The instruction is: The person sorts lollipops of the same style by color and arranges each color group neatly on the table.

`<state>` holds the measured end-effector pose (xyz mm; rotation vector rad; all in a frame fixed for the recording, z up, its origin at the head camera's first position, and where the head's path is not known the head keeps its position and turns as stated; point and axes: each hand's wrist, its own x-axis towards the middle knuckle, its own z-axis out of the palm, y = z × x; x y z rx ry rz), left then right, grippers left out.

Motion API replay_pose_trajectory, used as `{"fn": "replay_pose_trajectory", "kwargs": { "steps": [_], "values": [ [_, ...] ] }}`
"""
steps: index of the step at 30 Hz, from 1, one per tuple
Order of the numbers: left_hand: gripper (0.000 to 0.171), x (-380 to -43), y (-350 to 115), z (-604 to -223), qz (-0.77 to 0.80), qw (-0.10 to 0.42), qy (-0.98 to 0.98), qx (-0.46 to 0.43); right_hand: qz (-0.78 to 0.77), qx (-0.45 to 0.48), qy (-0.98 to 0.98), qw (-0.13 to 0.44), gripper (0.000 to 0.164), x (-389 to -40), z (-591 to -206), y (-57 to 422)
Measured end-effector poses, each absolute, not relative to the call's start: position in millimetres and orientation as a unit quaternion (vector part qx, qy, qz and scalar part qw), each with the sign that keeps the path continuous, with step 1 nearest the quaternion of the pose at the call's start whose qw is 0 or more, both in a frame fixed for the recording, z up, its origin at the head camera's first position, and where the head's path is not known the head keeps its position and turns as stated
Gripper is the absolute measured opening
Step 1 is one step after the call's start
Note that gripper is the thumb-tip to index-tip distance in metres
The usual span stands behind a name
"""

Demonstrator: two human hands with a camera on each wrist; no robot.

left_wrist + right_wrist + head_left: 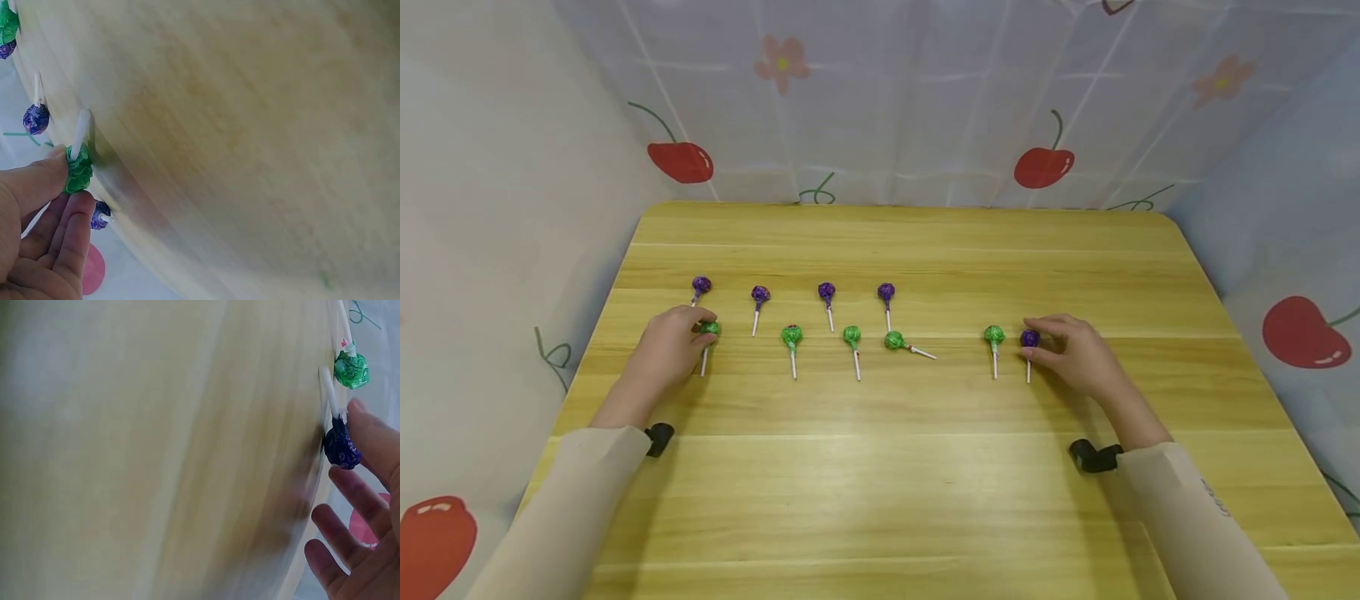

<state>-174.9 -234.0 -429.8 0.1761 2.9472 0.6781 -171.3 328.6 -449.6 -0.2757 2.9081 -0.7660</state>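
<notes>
The 5 green lollipops [792,335] and the 5 purple lollipops [887,292] have white sticks [857,367]. The wooden table [865,475] is yellow-brown, with streaked grain. The pale cloth [887,100] carries red cherries [1043,168] and orange-pink flowers [782,64]. The sleeves [1195,517] are beige.

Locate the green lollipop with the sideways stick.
In the head view, that green lollipop lies near the centre, just below the fourth purple lollipop from the left.
</notes>
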Motion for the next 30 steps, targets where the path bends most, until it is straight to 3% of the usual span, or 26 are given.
{"fn": "replay_pose_trajectory", "kwargs": {
  "steps": [23,30],
  "values": [
    [0.029,-175.8,-233.0,-431.3,0.222,0.054,0.972,0.053,-0.266,-0.071,0.959,0.061,0.042,-174.0,-452.7,328.5],
    [0.028,-174.8,-234.4,-432.8,0.216,0.042,0.973,0.063,-0.296,-0.052,0.949,0.097,0.042,-177.4,-448.5,330.8]
  ]
}}
